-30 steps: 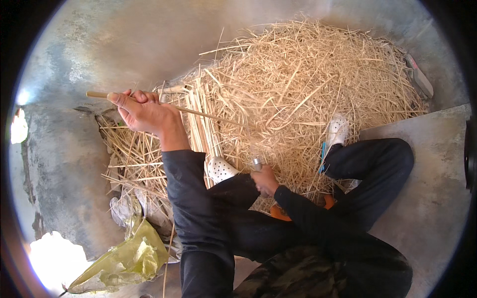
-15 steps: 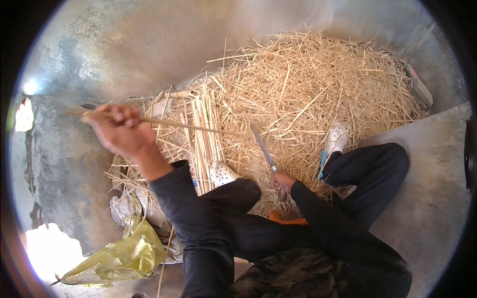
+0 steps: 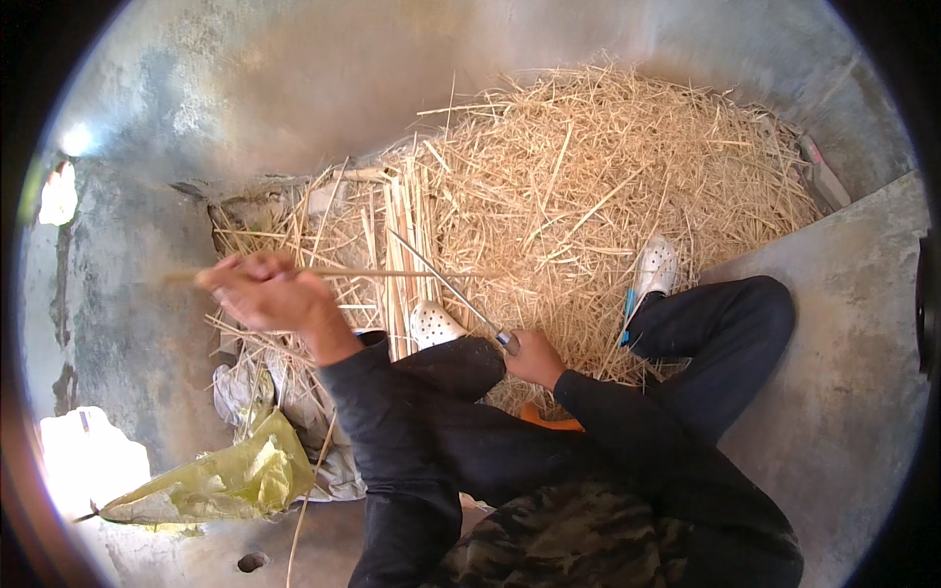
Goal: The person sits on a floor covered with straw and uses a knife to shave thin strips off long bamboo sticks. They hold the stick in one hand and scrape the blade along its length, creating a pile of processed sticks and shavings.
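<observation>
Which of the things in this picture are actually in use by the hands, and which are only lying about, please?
In use:
- thin stick, gripped by the left hand
- long knife, held by the right hand
- row of laid-out sticks

Lying about:
- straw pile
- yellow plastic bag
- crumpled grey cloth

You have one view, from the camera worn on your head, looking steeply down over your own lap and dark-sleeved forearms, which enter from the lower edge. It sits close above your left hand and right hand, with the heap of pale dry straw filling the upper middle. The fisheye lens bends the grey concrete floor toward a dark round rim. No second view shares this scene.
</observation>
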Motion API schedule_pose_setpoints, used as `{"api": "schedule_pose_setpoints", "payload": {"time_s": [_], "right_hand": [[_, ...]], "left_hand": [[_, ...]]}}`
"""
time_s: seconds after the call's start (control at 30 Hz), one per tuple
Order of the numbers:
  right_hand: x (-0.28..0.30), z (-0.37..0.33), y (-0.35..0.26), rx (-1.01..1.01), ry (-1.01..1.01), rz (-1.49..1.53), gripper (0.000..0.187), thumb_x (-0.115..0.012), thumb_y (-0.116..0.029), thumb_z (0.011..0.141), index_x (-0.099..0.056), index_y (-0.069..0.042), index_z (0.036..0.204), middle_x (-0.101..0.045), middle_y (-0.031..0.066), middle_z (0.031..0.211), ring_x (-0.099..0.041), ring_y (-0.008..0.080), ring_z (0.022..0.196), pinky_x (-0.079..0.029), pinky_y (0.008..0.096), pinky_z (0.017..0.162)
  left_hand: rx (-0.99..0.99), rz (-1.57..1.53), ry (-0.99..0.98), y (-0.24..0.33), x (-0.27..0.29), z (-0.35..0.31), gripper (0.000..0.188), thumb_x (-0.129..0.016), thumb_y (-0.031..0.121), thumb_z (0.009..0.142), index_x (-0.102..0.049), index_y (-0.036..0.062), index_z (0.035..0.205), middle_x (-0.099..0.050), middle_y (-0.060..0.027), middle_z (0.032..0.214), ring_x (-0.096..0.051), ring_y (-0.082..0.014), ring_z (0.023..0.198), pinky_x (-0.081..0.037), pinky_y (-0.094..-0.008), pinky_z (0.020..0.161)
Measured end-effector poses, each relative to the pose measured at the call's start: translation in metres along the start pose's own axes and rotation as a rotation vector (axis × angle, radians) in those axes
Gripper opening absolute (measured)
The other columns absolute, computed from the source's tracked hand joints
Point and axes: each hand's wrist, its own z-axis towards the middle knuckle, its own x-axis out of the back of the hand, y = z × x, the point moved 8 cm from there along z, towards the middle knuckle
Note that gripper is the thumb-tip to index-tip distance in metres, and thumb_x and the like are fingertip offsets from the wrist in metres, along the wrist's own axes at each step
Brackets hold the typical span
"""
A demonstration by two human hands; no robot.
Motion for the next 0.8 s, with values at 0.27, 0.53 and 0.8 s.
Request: {"api": "schedule_pose_setpoints", "payload": {"time_s": [0.27,0.53,0.8], "right_hand": [[0.006,0.000,-0.010,-0.008,0.011,0.100,0.028,-0.061,-0.017,0.072,-0.062,0.004,0.091,-0.062,0.0244,0.076,-0.062,0.0401,0.074,-0.048,0.0456,0.067],[-0.054,0.025,0.210,-0.436,-0.015,-0.165,0.030,-0.062,-0.017,0.077,-0.061,0.007,0.096,-0.062,0.0221,0.075,-0.061,0.0315,0.069,-0.049,0.0425,0.063],[-0.037,0.022,0.184,-0.662,-0.141,0.400,0.016,-0.056,-0.008,0.081,-0.057,0.001,0.094,-0.053,0.0097,0.063,-0.050,0.0205,0.045,-0.041,0.0354,0.041]], "left_hand": [[0.039,-0.073,0.021,-0.034,0.021,0.008,0.047,-0.054,0.056,0.090,-0.045,0.0105,0.082,-0.036,0.0025,0.054,-0.031,-0.0052,0.043,-0.022,-0.0198,0.039],[0.058,-0.079,0.050,-0.025,0.020,0.026,0.044,-0.051,0.055,0.092,-0.046,0.0118,0.082,-0.036,0.0047,0.055,-0.029,-0.0057,0.042,-0.022,-0.0197,0.039],[-0.058,-0.370,-0.214,0.109,0.042,0.087,0.040,-0.044,0.044,0.098,-0.045,0.0057,0.087,-0.033,0.0010,0.057,-0.030,-0.0079,0.044,-0.023,-0.0222,0.040]]}}
